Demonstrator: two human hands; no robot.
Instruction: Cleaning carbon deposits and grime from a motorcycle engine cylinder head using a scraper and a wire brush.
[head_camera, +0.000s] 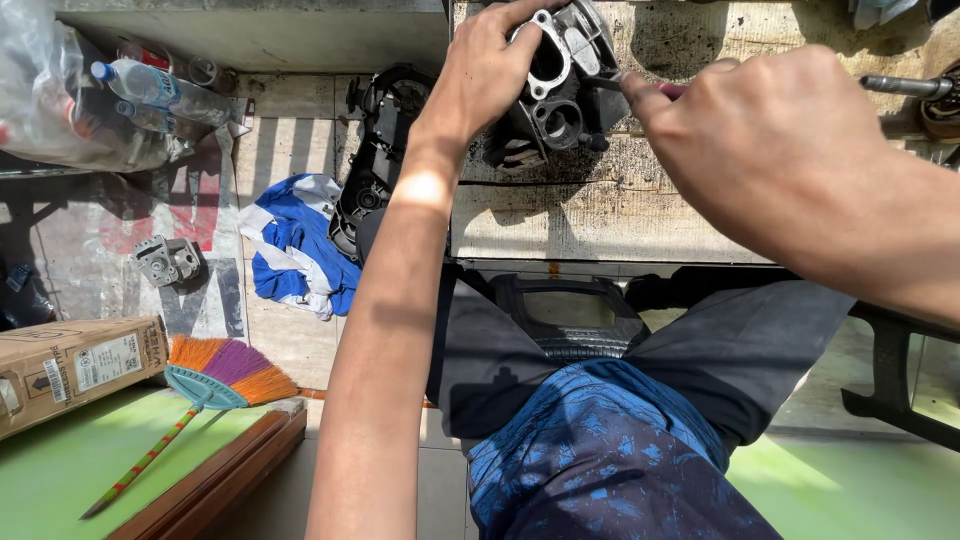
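Note:
A dirty metal engine part (560, 90) with round openings stands on a worn wooden bench (560, 215). My left hand (485, 65) grips its left side and holds it steady. My right hand (770, 140) is closed around a thin tool with a reddish handle (668, 89); the tool's tip touches the part's right edge. Most of the tool is hidden inside my fist.
A black plastic cover (375, 160) leans beside the bench. A blue and white cloth (295, 245), a small grey metal piece (167, 260), a colourful broom (210, 385), a cardboard box (75, 365) and a bag of plastic bottles (90, 95) lie on the floor at left. A metal rod (905, 86) rests at the bench's right.

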